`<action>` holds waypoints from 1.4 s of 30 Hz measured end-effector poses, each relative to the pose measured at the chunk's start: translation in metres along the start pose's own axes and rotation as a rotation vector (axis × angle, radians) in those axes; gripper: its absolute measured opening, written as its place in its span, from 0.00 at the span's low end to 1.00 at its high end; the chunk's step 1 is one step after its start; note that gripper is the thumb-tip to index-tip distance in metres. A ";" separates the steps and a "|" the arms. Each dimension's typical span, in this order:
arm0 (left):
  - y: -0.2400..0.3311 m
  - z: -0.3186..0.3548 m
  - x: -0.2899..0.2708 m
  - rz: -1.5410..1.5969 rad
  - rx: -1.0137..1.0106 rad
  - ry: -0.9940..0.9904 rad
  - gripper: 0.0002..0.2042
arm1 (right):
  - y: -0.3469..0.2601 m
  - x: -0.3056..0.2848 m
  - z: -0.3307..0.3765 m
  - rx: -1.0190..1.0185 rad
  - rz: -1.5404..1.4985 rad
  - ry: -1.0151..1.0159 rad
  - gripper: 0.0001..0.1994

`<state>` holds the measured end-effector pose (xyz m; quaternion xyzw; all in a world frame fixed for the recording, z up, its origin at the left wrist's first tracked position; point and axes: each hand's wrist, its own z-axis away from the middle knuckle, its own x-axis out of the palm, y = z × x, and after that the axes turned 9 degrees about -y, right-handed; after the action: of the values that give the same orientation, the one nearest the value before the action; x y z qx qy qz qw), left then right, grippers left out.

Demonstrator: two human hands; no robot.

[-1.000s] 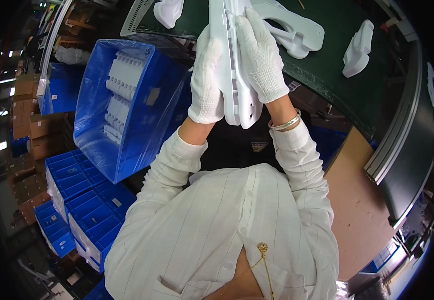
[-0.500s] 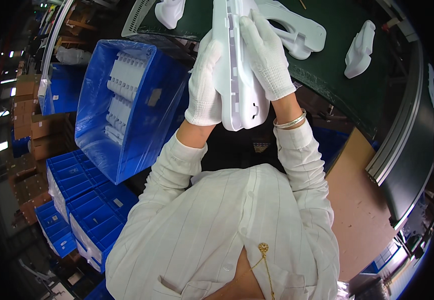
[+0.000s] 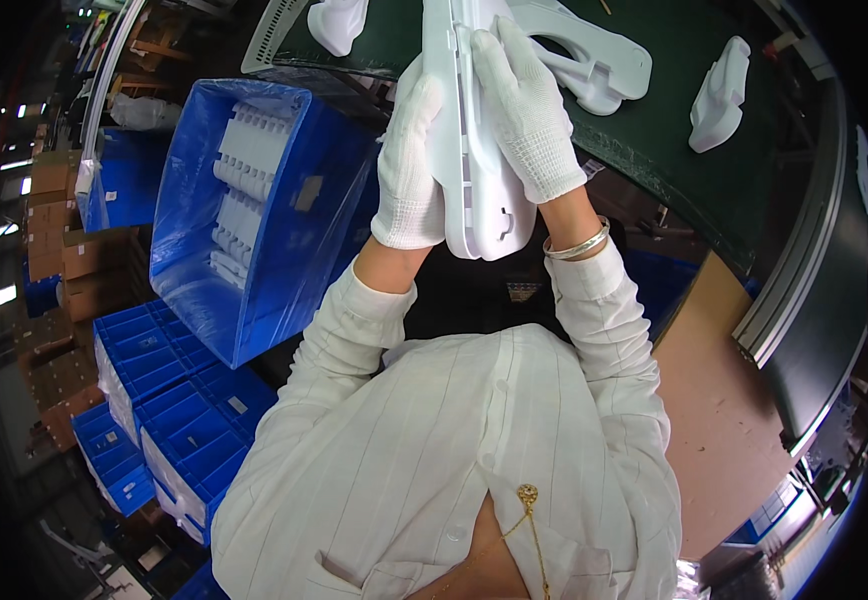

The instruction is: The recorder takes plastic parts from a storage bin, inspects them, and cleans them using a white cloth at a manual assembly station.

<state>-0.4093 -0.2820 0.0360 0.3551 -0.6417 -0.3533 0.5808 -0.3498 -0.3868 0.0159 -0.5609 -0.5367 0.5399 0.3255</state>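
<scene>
- Person's white striped shirt (image 3: 474,450) fills the lower middle of the head view; both sleeves rise toward the white plastic part (image 3: 474,150) held up in front.
- Silver bracelet (image 3: 576,246) sits on the right wrist, just below the part's rounded lower end.
- Left hand (image 3: 409,170), in a white knit glove, lies flat along the part's left face, fingers pressed against it, thumb side toward the edge.
- Right hand (image 3: 529,120), also gloved, wraps the part's right face; fingers curl over the front and grasp it.
- Part is long, flat, held on edge between the two palms, above the chest.
- Blue crate (image 3: 254,215) stands left of the part, tilted, with a row of white pieces stacked inside.
- Stacks of blue bins (image 3: 169,390) lie below and left of the crate.
- Dark green belt (image 3: 674,150) runs beyond the part; three more white mouldings (image 3: 719,95) rest on it, well apart.
</scene>
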 end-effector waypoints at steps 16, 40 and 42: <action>-0.001 0.001 -0.002 -0.026 0.006 -0.017 0.24 | -0.014 0.008 0.018 -0.001 -0.112 0.129 0.32; 0.006 0.008 0.010 -0.036 0.009 -0.058 0.26 | -0.026 0.002 0.026 -0.030 -0.061 0.156 0.30; 0.005 0.007 0.006 -0.071 0.024 -0.084 0.26 | -0.025 0.003 0.027 -0.035 -0.076 0.155 0.30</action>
<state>-0.4167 -0.2845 0.0434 0.3691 -0.6569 -0.3806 0.5361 -0.3820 -0.3846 0.0336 -0.5857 -0.5401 0.4729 0.3764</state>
